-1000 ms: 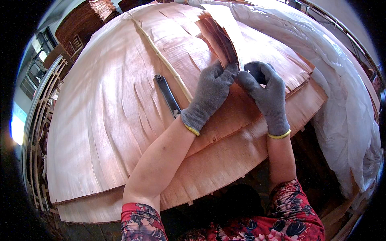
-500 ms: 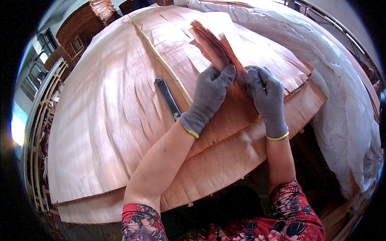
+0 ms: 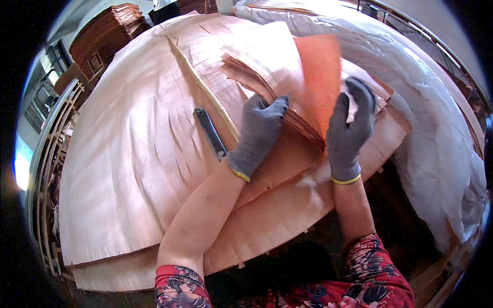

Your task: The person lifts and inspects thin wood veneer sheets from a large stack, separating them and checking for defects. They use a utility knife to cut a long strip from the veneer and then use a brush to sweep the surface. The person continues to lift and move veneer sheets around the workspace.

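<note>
My left hand (image 3: 261, 128), in a grey knit glove with a yellow cuff, pinches a bundle of thin wood veneer pieces (image 3: 246, 74) between thumb and fingers. One piece, an orange veneer sheet (image 3: 319, 77), stands up from the bundle, lit through and blurred. Just right of it is my gloved right hand (image 3: 352, 120), its thumb and fingers apart with a gap between them. Beneath both hands spreads a wide stack of pale veneer sheets (image 3: 118, 169). A dark, narrow tool (image 3: 209, 131) lies on the stack left of my left hand, beside a long pale stick (image 3: 203, 84).
Crumpled clear plastic sheeting (image 3: 426, 128) covers a pile on the right. At the far left stand slatted wooden racks (image 3: 49, 174). A tall stack of brown veneer (image 3: 105, 38) rises at the back left, and a person (image 3: 163, 9) is partly visible beyond.
My right hand has moved right, away from the bundle, and its fingers have parted. The bundle has fanned apart, with one orange sheet swung to the right. A person has appeared at the back.
</note>
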Demonstrator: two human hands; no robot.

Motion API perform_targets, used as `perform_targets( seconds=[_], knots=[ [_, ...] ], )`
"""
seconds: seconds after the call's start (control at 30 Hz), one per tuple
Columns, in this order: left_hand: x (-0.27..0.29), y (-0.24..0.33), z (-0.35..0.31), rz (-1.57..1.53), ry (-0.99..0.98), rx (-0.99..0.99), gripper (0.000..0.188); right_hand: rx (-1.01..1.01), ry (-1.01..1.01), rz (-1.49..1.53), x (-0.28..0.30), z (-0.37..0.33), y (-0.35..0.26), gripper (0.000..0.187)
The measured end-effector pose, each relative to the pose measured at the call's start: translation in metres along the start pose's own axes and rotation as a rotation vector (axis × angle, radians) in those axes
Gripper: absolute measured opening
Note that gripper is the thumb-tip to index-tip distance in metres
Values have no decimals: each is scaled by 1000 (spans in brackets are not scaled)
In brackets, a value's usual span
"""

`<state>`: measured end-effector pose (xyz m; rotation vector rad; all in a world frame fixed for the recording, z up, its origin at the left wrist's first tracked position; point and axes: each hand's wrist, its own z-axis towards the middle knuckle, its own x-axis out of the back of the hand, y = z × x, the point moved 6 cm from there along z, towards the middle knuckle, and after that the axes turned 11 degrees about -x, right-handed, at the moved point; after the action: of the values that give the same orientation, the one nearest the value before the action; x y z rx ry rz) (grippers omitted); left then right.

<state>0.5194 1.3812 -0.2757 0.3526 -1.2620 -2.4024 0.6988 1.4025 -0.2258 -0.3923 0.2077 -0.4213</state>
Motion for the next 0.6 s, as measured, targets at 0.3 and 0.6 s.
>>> perform_targets(
  seconds=[0.3, 0.6],
  knots=[
    [-3, 2, 1, -57, -42, -18, 16, -169, -553, 90, -30, -16, -2, 19],
    [-3, 4, 2, -16, -62, -77, 28, -364, -605, 184, -34, -21, 12, 23]
  ],
)
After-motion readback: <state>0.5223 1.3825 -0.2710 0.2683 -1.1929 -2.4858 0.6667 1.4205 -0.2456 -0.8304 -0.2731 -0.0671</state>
